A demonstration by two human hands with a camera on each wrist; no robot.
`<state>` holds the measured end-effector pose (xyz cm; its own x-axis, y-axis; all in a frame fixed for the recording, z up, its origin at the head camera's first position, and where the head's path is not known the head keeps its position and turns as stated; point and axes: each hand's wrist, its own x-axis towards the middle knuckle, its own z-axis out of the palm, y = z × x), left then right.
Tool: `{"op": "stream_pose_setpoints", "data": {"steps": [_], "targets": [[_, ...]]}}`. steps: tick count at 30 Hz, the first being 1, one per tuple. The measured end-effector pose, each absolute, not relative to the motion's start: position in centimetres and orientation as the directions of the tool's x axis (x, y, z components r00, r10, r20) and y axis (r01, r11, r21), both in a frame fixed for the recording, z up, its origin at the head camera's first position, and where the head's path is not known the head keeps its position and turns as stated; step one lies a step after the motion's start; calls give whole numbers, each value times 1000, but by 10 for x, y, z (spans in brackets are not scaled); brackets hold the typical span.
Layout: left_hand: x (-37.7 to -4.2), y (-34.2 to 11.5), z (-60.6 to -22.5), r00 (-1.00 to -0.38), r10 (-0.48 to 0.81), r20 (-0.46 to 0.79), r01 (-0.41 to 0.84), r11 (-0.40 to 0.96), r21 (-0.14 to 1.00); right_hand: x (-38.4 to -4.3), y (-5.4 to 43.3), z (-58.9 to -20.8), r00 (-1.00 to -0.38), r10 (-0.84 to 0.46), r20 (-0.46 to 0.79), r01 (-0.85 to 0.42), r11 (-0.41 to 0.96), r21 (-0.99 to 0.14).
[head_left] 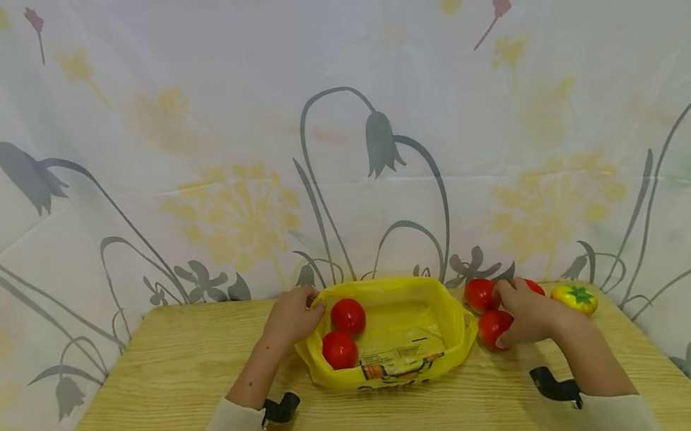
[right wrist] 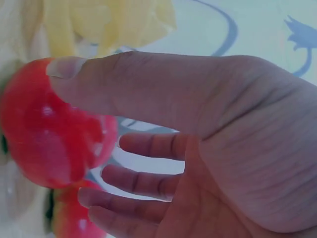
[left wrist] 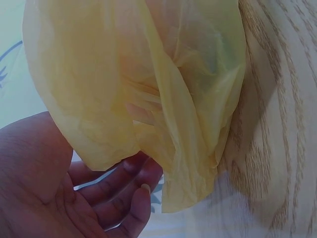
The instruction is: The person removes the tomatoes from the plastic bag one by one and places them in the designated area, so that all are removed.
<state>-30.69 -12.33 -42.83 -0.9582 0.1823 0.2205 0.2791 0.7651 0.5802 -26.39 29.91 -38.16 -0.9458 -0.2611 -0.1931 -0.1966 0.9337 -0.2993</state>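
A yellow plastic bag (head_left: 395, 373), its mouth folded wide, stands on the table with two red tomatoes (head_left: 348, 317) at its left inside. My left hand (head_left: 293, 315) grips the bag's left rim, fingers curled at the plastic edge; the left wrist view shows the bag (left wrist: 193, 124) hanging over the fingers. To the right of the bag, my right hand (head_left: 528, 312) reaches over a cluster of red tomatoes (head_left: 480, 295). Its thumb lies against the nearest tomato (right wrist: 39, 134) in the right wrist view, the other fingers spread and fairly straight.
A yellow tomato with a green star-shaped top (head_left: 575, 298) lies right of my right hand. The wooden table (head_left: 181, 405) ends at a flower-printed curtain (head_left: 343, 194) behind. Black curved pieces (head_left: 282, 407) are fixed at both wrists.
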Motion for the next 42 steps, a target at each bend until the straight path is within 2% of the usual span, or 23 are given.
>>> {"op": "stream_pose_setpoints", "data": {"steps": [5,10,17,24,28,33,42], "targets": [[-307,-123,-429,-955,192,226,289,773,564,-260,299,-374,-945,-292,-148,-234,920,-314],[-307,-123,-428,-955,190,227,288,771,568,-255,291,-368,-938,-342,-47,-312,897,-314],[-305,-126,-428,-956,181,231,283,772,568,-253,276,-368,-913,-403,69,-403,861,-310],[-305,-124,-427,-956,173,239,284,759,586,-252,261,-370,-900,-404,161,-435,841,-322],[-306,-123,-428,-954,174,243,288,755,589,-252,251,-373,-872,-435,226,-488,812,-320],[-307,-124,-431,-952,178,250,294,759,581,-253,236,-380,-836,-483,262,-546,783,-298],[-310,-123,-431,-951,180,250,296,759,580,-251,212,-386,-826,-477,300,-556,778,-292]]}}
